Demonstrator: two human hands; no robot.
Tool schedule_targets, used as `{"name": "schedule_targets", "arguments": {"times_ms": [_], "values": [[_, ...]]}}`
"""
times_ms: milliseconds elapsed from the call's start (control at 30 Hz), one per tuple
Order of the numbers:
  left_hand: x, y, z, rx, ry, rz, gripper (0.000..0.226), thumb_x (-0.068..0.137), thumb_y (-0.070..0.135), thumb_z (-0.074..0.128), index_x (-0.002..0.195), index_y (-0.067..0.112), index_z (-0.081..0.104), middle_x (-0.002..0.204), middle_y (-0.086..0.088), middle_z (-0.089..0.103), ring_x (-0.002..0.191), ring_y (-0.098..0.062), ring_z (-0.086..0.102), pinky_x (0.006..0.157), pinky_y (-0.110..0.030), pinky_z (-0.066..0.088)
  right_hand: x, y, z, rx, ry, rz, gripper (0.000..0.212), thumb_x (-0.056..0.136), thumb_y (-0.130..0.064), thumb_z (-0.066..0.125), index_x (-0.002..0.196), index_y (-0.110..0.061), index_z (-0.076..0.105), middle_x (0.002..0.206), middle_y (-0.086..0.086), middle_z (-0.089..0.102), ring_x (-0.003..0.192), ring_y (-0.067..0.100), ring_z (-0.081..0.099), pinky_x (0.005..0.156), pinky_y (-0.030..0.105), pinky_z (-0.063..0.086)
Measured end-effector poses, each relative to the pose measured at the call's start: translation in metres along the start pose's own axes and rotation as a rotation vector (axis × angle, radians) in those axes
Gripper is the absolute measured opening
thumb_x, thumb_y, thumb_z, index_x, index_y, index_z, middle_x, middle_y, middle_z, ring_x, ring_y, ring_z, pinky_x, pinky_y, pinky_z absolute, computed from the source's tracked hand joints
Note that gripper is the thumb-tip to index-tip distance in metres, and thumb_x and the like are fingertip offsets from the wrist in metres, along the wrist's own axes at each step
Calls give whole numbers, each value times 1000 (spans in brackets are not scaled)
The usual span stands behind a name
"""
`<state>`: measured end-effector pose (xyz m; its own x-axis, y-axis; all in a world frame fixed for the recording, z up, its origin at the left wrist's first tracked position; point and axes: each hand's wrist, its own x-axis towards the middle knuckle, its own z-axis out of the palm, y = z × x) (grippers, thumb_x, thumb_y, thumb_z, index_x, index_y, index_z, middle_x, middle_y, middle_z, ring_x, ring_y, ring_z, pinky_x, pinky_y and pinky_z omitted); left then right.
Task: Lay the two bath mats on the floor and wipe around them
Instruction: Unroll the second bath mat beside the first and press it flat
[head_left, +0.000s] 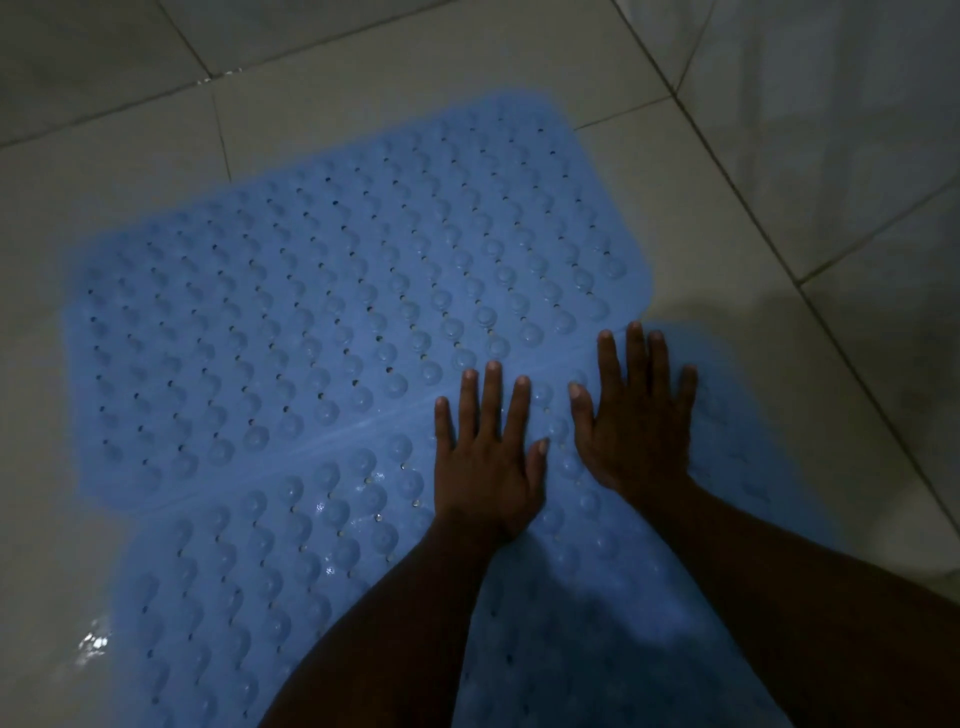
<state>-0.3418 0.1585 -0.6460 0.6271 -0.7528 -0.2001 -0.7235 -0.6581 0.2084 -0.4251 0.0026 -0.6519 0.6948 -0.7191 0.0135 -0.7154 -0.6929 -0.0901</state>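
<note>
On the glossy tiled floor (753, 171), two blue moulded bath mats lie edge to edge. The far mat (322, 291) and near mat (249, 582) carry rows of domed bumps and small holes. The left hand (488, 462) and right hand (636, 421) press flat on the near mat, fingers spread, beside the seam.

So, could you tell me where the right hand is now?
In the head view, the right hand lies flat on the nearer blue mat, right of centre, fingertips at its seam with the farther mat, beside the left hand.
</note>
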Motion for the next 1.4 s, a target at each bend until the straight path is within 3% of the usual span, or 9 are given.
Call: {"name": "schedule_targets", "arguments": {"times_ms": [133,300,433,500,633,800,1067,1233,1400], "values": [[0,-1,-1,-4,-18,5,72,102,56,17,164,25,-3,170,-8,-18,155,-28,-22,124,-57,-8,1,1,1,-23,-5,-10,69,98,-56,29,157,-21,24,165,14,17,153,35,13,118,63,12],[1,2,-5,9,-74,-13,71,103,56,13,161,27,-15,167,-5,-30,152,-27,-32,123,-56,-14,2,2,1,9,-8,-29,69,97,-55,32,156,-20,29,163,15,23,150,37,19,116,65,14],[-9,1,-14,-31,-112,-17,73,101,62,13,161,30,-14,167,-4,-28,152,-26,-32,123,-54,-16,4,-5,-7,60,-127,45,69,98,-57,25,159,-26,16,168,9,8,154,32,2,117,67,3],[-31,-9,-17,-61,-102,-6,75,99,63,10,162,29,-10,169,-6,-23,154,-26,-27,124,-54,-13,-5,-18,-10,96,-121,132,69,97,-58,26,158,-26,18,168,9,8,154,30,1,117,69,0],[-104,-69,-23,-17,-77,-100,79,92,66,1,162,31,-9,169,-4,-20,155,-26,-23,125,-52,-11,-53,-63,-10,92,-19,-88,69,94,-54,29,155,-21,34,163,12,27,152,32,19,116,67,12],[-174,-154,-44,31,-43,-335,85,83,72,-15,159,32,-17,168,-3,-24,154,-27,-27,124,-52,-13,-98,-145,-14,161,-79,-307,68,93,-53,31,153,-20,38,161,9,33,150,30,26,115,65,21],[-220,-223,-35,-53,14,-454,79,90,65,-5,161,31,-11,169,-2,-21,155,-27,-24,125,-50,-13,-136,-250,0,149,-111,-558,67,98,-54,27,156,-21,31,164,7,27,152,28,20,118,61,18],[-219,-231,-11,-87,95,-456,72,101,57,12,163,27,-5,170,-3,-17,156,-26,-21,126,-55,-2,-148,-257,20,79,-16,-591,65,100,-52,32,156,-20,30,165,9,23,153,29,17,118,61,16],[-219,-232,-1,-74,155,-451,72,103,53,23,163,26,-6,171,-4,-16,156,-24,-19,127,-53,-3,-147,-258,17,52,-4,-598,67,98,-51,34,157,-21,27,166,9,19,154,29,13,119,60,13]]}}
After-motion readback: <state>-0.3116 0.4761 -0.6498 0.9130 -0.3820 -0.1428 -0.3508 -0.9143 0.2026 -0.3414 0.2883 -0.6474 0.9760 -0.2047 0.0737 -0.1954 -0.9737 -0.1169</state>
